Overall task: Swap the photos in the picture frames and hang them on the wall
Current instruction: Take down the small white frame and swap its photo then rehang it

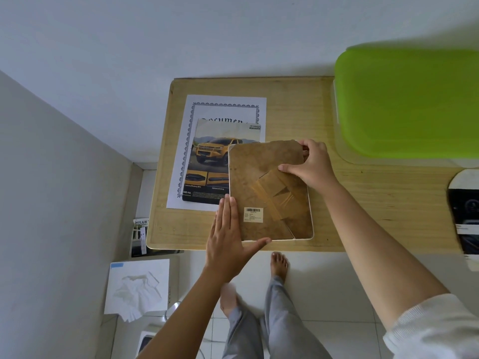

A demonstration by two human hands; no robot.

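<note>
Left hand (pixel 228 239) flat on the near left corner of the picture frame (pixel 259 174): fingers straight and close together along the left rim, thumb spread wide along the near rim. Grip open, holding nothing, only pressing. Right hand (pixel 312 167) at the far right corner of the same frame: fingers curled over the corner, thumb stretched flat on the brown backing board (pixel 248 164) beside the taped stand flap (pixel 276 193). Grip closed round that corner; not possible to tell if round the board alone or the white rim also. Both forearms reaching in from below, the right one with a white sleeve (pixel 435 330).

Frame lying face down on the table (pixel 375 203), near its front edge, barcode label (pixel 253 214) on the back. Front side of the frame hidden. Covers the right part of the car photo (pixel 213 156), which lies on the document sheet (pixel 225 106) and hides most of its heading.

Green-lidded box (pixel 409 99) on the far right of the table, cut by the picture edge. Dark printed thing (pixel 464 216) at the right edge, hard to make out. On the floor at left, a tissue box (pixel 137 286) and a brochure (pixel 141 237) partly under the table. Bare feet (pixel 279 265) and grey trousers below.
</note>
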